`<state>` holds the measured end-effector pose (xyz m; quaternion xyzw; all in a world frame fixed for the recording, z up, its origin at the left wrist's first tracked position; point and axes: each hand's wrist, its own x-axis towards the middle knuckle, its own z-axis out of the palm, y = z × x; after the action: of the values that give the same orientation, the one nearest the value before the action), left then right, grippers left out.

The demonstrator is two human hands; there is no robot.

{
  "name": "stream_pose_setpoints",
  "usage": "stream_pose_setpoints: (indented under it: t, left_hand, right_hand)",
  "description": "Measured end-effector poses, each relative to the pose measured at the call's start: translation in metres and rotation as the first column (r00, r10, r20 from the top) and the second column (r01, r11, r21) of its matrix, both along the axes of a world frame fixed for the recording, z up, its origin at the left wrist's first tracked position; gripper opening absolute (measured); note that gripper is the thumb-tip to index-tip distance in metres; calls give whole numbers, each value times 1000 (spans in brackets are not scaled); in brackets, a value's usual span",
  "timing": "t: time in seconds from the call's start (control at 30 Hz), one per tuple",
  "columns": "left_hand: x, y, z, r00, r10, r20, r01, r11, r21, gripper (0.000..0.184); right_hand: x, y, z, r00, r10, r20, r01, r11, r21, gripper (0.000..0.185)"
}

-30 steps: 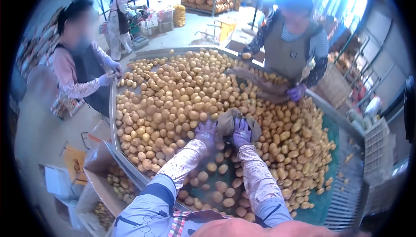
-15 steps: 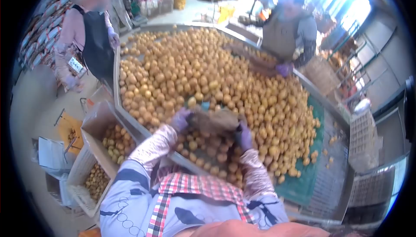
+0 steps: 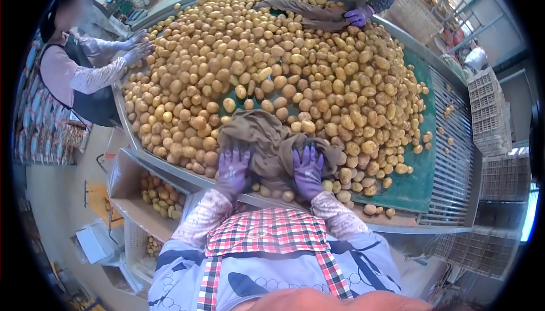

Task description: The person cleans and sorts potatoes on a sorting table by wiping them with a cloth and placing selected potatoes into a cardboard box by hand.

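My left hand (image 3: 233,173), in a purple glove, lies on the near left part of a crumpled brown cloth (image 3: 258,138), fingers stretched out and apart. On the cloth's right part rests my right hand (image 3: 308,173), gloved alike, its fingers also spread. Beneath and around the cloth are many potatoes (image 3: 227,64), heaped on a metal-rimmed sorting table (image 3: 176,176). A few potatoes show between my wrists at the near rim. What lies under the cloth is hidden.
A person's gloved hands (image 3: 138,48) touch potatoes at the left rim. Across the table, another person's purple-gloved hand (image 3: 359,15) is at a second brown cloth (image 3: 306,11). A cardboard box (image 3: 128,189) with potatoes stands at left. Metal slats (image 3: 451,152) lie at right.
The cloth was bunched between my two hands; now it lies spread on the potatoes under my opened fingers. The person at left has leaned in and reached onto the table. The view has shifted.
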<state>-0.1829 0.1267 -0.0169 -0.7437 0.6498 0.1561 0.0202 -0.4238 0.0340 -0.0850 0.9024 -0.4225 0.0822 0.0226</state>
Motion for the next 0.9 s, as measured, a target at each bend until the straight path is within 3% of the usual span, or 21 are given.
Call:
stream_pose_setpoints:
  t: [0.07,0.13,0.2,0.3,0.33,0.4,0.53,0.57,0.6,0.63,0.67,0.7,0.73,0.8,0.83,0.9]
  left_hand:
    - [13,-30,-20,998,8,64,-10,1000,22,79]
    - [33,-58,-39,982,-49,184,21,988,152,84]
    - [45,-87,2,994,-45,98,25,981,190,89]
    - [66,-119,-3,992,-79,102,61,985,163,93]
    - [73,-128,-13,995,-44,94,26,982,187,92]
    - [83,-145,-10,993,-17,116,-6,981,195,85]
    - [79,-162,7,988,49,143,-71,986,149,73]
    - [82,-164,-26,969,101,226,-107,994,14,68]
    - [80,-160,-24,964,133,230,-109,988,-113,56]
    - [82,-156,-27,973,135,187,-110,984,-137,49]
    - [84,-150,-32,981,133,141,-111,982,-154,43]
    - [84,-135,-41,985,121,123,-64,917,-393,29]
    - [77,-119,-16,989,114,94,-67,912,-404,20]
    - [76,-86,-34,994,45,97,-1,913,-408,15]
    - [65,-62,-23,997,71,-43,-81,941,-329,20]
    - [54,-25,-23,990,88,-109,-120,933,-338,22]
  right_hand:
    - [22,-20,19,998,53,17,-53,997,49,48]
    - [48,-38,13,999,49,5,-50,996,68,51]
    - [76,-64,24,994,72,-79,-66,995,71,57]
    - [133,-126,87,996,45,72,-62,965,254,73]
    - [141,-142,89,994,55,96,-84,939,333,92]
    - [153,-165,65,984,80,161,-118,962,246,94]
    - [164,-181,63,978,56,202,-102,969,225,91]
    - [163,-184,59,970,69,231,-114,975,188,90]
    - [164,-186,62,961,84,265,-127,981,149,88]
    - [159,-178,78,975,46,218,-97,969,228,70]
    - [151,-168,76,957,57,283,-108,980,169,63]
    - [142,-156,65,936,71,344,-118,986,116,57]
    - [132,-144,55,912,87,400,-124,990,68,50]
    - [101,-122,41,923,168,348,-196,980,47,49]
    - [84,-109,35,925,204,320,-231,972,48,49]
    - [59,-75,57,877,211,432,-280,955,101,49]
